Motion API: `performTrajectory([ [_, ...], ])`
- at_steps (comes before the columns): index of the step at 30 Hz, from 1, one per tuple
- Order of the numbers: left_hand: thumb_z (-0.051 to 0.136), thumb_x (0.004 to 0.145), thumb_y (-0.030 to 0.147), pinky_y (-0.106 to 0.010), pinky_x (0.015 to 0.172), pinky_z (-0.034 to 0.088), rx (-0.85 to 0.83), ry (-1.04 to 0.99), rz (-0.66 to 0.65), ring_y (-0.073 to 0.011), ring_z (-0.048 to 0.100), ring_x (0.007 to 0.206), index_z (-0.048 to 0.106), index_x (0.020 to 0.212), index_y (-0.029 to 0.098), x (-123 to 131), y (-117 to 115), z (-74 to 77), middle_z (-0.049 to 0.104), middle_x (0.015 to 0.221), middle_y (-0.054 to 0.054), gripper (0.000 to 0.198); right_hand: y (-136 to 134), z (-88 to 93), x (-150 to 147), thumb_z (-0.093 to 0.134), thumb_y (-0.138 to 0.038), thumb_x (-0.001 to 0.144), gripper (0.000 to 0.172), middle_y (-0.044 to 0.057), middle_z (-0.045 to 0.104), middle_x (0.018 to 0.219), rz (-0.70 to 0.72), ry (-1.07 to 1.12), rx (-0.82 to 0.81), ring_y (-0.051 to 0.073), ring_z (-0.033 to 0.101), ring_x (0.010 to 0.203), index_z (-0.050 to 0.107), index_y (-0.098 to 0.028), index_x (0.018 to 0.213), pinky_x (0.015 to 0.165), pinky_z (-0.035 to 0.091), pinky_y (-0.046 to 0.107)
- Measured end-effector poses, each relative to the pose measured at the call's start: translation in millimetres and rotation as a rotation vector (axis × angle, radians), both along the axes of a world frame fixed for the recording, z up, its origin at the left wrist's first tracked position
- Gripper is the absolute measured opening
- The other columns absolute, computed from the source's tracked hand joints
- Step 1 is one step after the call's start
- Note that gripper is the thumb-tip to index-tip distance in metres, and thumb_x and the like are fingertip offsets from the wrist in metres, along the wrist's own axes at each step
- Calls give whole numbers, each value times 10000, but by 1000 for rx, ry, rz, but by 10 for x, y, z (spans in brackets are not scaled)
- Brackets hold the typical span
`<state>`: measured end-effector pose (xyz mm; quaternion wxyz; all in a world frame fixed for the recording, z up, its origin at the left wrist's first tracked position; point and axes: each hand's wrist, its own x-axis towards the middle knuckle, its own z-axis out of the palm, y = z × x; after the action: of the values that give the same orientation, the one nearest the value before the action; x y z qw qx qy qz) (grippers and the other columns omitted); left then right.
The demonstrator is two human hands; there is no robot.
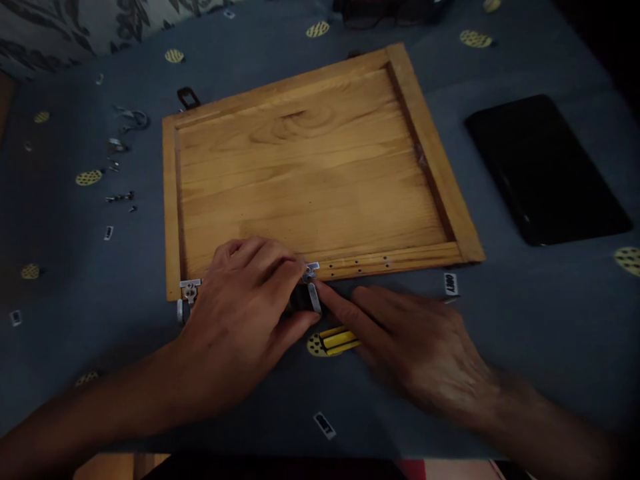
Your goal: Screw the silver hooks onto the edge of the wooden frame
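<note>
A shallow wooden case half lies with its hollow side up. Along its near edge, my left hand is wrapped over a dark carrying handle with metal ends. One metal bracket of the handle shows left of the hand, on the wooden rim; another bracket sits at my left fingertips. My right hand is closed around a screwdriver with a yellow and black grip, its thin shaft sticking out to the right. The right index finger reaches to the right-hand bracket. Several small holes run along the rim beside it.
Small screws and metal fittings lie on the blue patterned cloth at left. A dark clasp stands at the far rim. A black tablet lies at right, and dark glasses at the back.
</note>
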<state>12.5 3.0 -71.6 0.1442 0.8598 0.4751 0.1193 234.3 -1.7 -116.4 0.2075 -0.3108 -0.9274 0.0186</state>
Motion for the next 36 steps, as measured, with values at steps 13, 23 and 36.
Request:
performTrajectory([
  [13,637,947,303,-475,914,500,-24,6,-1,-277,644,1064,653,1107,181,-1,0,16,702,1134,-84,201,-15,-16,13,345,-74,1043,350,-18,580,710,13,-11,-20,127,553,628,600,-86,1283,559,412,271],
  [23,646,946,304,-473,932,505,-24,5,-8,-272,643,1074,642,1121,193,-9,6,7,698,1148,-75,207,-4,2,2,335,-62,1044,365,-21,575,683,13,0,-3,119,540,607,635,-78,1250,540,419,263],
  [36,633,961,307,-470,949,487,-37,30,-10,-269,642,1085,634,1147,193,-15,9,32,701,1161,-77,218,-3,4,8,373,-79,1035,373,1,608,716,15,-1,-43,127,555,642,618,-58,1316,564,451,270],
])
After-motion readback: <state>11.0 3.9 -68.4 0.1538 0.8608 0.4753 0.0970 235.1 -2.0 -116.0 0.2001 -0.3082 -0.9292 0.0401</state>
